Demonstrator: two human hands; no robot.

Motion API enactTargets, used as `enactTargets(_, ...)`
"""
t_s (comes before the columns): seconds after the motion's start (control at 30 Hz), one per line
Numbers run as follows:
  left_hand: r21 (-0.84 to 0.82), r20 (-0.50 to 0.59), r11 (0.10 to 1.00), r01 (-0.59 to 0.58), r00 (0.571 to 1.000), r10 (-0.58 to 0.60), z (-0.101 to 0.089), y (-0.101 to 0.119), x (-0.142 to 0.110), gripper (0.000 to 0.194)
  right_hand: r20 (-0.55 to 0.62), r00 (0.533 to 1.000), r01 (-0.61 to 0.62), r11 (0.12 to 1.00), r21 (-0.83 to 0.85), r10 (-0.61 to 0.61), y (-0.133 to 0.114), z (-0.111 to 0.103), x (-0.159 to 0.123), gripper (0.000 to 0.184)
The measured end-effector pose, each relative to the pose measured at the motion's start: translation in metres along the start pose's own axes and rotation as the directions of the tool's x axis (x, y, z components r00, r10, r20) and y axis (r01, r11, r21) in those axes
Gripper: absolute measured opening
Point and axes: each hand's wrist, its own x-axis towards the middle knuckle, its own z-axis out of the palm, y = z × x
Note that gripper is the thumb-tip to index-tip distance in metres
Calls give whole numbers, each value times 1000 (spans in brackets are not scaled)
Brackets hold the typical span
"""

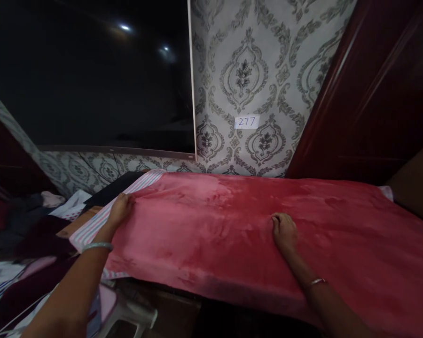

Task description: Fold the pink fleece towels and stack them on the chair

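Observation:
A red plush blanket (pixel 239 244) lies spread over a long surface, with lighter and darker patches in its pile. From beneath its left end shows a striped cloth (pixel 95 227), white with pink and blue lines. My left hand (pixel 121 209) is closed on the blanket's left edge beside the stripes. Out on the middle of the blanket rests my right hand (pixel 285 230), fingers curled in against the pile. What its fingertips pinch, if anything, is hidden.
A large dark television (pixel 109 84) hangs at back left. A paper label (pixel 246 122) reading 277 is on the patterned wall. Dark red glossy panelling (pixel 366 94) stands at right. Piled clothes (pixel 31 230) lie at left; a pale plastic stool (pixel 137 312) is below.

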Motion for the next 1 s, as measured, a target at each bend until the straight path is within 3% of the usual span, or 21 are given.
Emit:
enactTargets(0.2,-135,-206,991,20,977,-47,-11,-1,-19,27,-27,999,-21,999,27,21,-3,-7,2,28)
enactTargets(0.37,-220,-330,975,-35,943,-41,-20,2,-27,19,-41,998,-37,995,96,41,-5,-18,7,27)
enactTargets(0.6,-275,-347,956,-102,938,0,-49,8,-43,16,-19,999,-33,995,97,35,-12,-46,17,25)
enactTargets(0.77,-335,-373,942,-31,922,-102,-76,23,-68,20,-40,999,-23,998,52,25,-10,-65,24,22)
enactTargets(1.0,-340,-493,940,9,850,-186,-118,50,-88,21,-83,997,5,1000,12,-4,-12,-98,39,17)
